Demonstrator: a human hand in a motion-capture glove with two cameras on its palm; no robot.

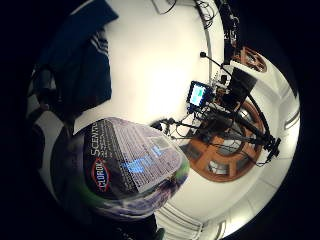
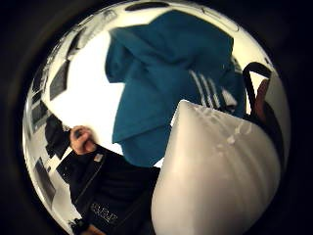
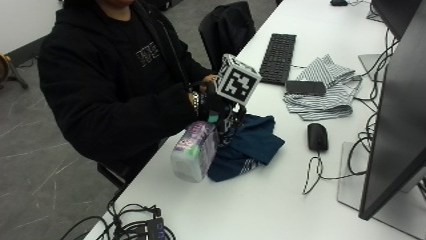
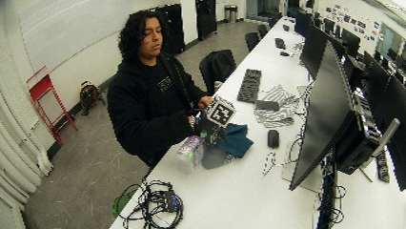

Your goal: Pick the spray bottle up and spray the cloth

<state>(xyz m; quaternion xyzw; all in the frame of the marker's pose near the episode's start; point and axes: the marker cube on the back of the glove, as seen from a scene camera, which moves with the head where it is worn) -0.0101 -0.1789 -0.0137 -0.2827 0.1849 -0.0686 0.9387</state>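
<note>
Spray bottle [image 3: 194, 156] stands upright near the table's [image 3: 279, 200] front edge, just beside the dark blue cloth [image 3: 247, 145], and your gloved right hand [image 3: 214, 104] sits at its top, where the neck and trigger would be; the outside view suggests you have hold of the neck, but the marker hides your fingers, so I cannot tell whether they are closed round it or only resting there. Judging by where things lie, you are at the picking-up stage, with the spraying not yet done. To do it well, settle your palm against the neck, get a finger onto the trigger before lifting, and raise the bottle straight up so its base clears the table without tipping. Then turn the nozzle toward the cloth, which lies crumpled with white stripes showing at one fold, and aim at its middle, away from the mouse [image 3: 317, 136] and the cables [image 3: 313, 175] nearby. The bottle itself is pale and translucent, broad in the body, with a purple and green label; the little-finger-side palm view reads "Clorox" on that label [image 1: 131, 161], very close to your palm. Your bare hand [image 3: 212, 78] is near your chest, touching nothing of the task.
</note>
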